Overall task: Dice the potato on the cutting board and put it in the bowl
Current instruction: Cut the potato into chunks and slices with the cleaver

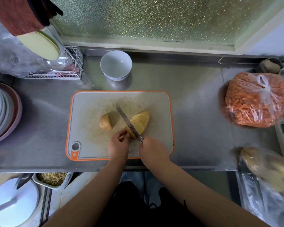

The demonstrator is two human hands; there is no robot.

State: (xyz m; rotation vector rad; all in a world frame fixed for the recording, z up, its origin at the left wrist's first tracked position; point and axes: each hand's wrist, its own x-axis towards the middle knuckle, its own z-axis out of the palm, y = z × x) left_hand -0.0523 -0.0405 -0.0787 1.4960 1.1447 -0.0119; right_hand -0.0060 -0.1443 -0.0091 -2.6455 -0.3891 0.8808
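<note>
On the grey cutting board [92,105] with an orange rim lies a fanned row of yellow potato slices [142,120]. An uncut potato half [105,122] sits to their left, apart from them. My right hand [152,150] grips the handle of a knife [127,122], whose blade lies diagonally across the near end of the slices. With curled fingers, my left hand [119,142] holds the near end of the slices beside the blade. An empty white bowl [116,65] stands behind the board.
The steel counter [195,128] holds a bag of orange shreds [256,100] at the right, stacked plates [2,110] at the left and a wire dish rack [69,66] at the back left. Another plastic bag [265,169] lies at the near right.
</note>
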